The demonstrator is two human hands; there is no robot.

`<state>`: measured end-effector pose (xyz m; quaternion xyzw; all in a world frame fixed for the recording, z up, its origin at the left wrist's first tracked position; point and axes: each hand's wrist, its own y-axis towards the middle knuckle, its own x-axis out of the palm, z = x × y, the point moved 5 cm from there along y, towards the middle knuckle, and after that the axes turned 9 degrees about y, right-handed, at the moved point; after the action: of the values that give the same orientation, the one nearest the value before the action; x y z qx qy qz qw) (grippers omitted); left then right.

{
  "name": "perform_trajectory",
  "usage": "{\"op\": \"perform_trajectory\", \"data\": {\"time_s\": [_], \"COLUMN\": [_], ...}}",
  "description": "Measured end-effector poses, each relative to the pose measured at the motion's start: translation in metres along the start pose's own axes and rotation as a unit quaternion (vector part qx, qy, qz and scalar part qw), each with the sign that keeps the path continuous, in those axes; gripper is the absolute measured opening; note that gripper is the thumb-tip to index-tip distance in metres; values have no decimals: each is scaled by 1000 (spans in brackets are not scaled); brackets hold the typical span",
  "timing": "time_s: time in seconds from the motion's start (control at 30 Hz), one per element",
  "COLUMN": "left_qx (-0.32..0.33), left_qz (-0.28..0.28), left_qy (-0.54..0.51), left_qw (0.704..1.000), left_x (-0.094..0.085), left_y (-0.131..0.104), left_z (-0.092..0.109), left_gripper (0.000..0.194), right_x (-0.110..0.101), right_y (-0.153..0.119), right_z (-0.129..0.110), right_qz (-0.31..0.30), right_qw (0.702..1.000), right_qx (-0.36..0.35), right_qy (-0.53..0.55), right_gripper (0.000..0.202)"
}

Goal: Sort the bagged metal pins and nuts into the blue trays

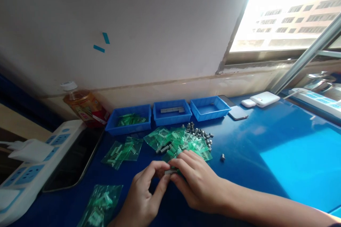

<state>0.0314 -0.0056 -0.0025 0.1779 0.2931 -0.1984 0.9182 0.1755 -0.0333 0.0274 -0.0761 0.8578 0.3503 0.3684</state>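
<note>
Both hands meet at the front middle of the blue table. Thumb and fingers of my left hand [146,192] pinch one end of a small grey metal piece [170,172]. My right hand [195,181] is closed on the same piece from the other side, its fingers curled over it. Just beyond the hands lies a pile of green plastic bags [177,138] with grey metal pieces. Dark metal screws [199,133] are heaped at the pile's right edge. More green bags [124,151] lie to the left, and another bag [100,205] is at the front left.
Three blue trays stand by the wall: the left tray [129,128] holds green bags, the middle tray [173,118] metal bars. A phone [76,158], power strip [57,149] and bottle [85,108] are left. One screw [222,157] lies alone at right.
</note>
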Motion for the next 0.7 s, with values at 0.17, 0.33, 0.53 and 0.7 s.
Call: {"op": "perform_trajectory", "data": {"time_s": [0.17,0.33,0.53,0.7], "left_qx": [-7,-3,68,63], "left_qz": [-14,-11,21,22], "left_qy": [8,7,38,60], "left_qw": [1000,1000,997,996], "left_x": [-2,-2,-6,-9], "left_y": [7,3,0,3], "left_z": [-2,-2,6,9], "left_gripper": [27,25,12,5], "right_x": [-2,-3,-2,-3], "right_y": [0,-1,-2,-1], "right_z": [-4,-4,-1,-2], "right_qz": [4,-8,-25,-2], "right_qw": [1000,1000,1000,1000], "right_qx": [-7,-4,12,9], "right_qy": [16,-6,4,14], "right_gripper": [11,9,17,11]}}
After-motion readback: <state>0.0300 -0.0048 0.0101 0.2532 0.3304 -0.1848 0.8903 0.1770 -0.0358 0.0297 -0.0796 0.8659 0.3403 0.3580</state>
